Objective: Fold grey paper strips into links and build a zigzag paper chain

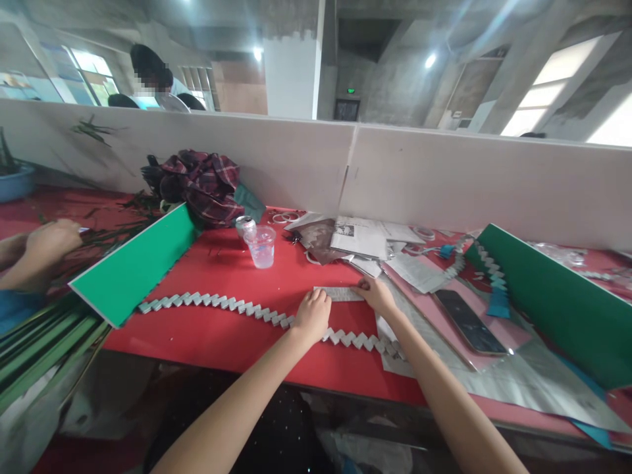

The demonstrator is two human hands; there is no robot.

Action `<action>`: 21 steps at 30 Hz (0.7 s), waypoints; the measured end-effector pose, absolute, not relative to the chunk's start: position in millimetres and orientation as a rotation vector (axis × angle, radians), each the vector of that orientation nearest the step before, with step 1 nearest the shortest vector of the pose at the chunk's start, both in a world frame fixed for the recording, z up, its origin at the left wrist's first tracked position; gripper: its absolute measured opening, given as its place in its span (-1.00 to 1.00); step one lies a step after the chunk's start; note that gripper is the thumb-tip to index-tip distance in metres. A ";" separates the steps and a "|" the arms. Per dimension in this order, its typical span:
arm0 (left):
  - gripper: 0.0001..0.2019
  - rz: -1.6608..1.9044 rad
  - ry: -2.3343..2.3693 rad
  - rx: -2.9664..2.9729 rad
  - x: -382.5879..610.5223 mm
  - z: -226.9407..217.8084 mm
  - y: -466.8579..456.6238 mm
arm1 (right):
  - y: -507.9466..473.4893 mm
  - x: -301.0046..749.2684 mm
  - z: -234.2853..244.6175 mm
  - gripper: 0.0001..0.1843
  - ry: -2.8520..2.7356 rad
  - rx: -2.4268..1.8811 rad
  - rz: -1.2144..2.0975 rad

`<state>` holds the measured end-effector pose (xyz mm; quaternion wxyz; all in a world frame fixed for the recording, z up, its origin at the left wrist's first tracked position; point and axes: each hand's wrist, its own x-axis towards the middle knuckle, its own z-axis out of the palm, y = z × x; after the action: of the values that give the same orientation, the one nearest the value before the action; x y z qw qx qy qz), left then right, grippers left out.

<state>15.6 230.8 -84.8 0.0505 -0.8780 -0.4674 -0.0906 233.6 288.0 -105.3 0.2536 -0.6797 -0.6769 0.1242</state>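
Observation:
A pale paper strip (340,294) with faint print lies flat between my two hands on the red table. My left hand (313,315) is closed over its left end with curled fingers. At the right end, my right hand (378,296) pinches the strip between thumb and fingers. A long zigzag chain of folded paper (239,306) runs from the left divider, passes behind my left wrist and reaches my right forearm. The part of the chain under my left hand is hidden.
A plastic cup (263,250) and a can (245,227) stand ahead to the left. Papers (360,237) and a phone (469,320) lie to the right. Green dividers (135,263) flank the red table (207,342). Another person's hand (54,240) works among long leaves (44,349) at far left.

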 end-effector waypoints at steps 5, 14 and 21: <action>-0.67 -0.270 -1.399 -2.709 13.8 -91.6 235.6 | 288.4 232.3 -103.7 -0.75 -1.832 -1.862 0.323; -0.50 -0.240 -1.412 -2.729 12.9 -89.0 235.4 | 289.2 230.9 -101.1 -0.76 -1.842 -1.880 0.327; -0.52 -0.288 -1.405 -2.743 13.7 -89.0 235.8 | 286.3 228.9 -97.1 -0.79 -1.866 -1.899 0.300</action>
<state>13.7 235.8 -89.0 0.0233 -0.8859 -0.4538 -0.0931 228.9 286.3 -97.1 0.2294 -0.6899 -0.6779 0.1089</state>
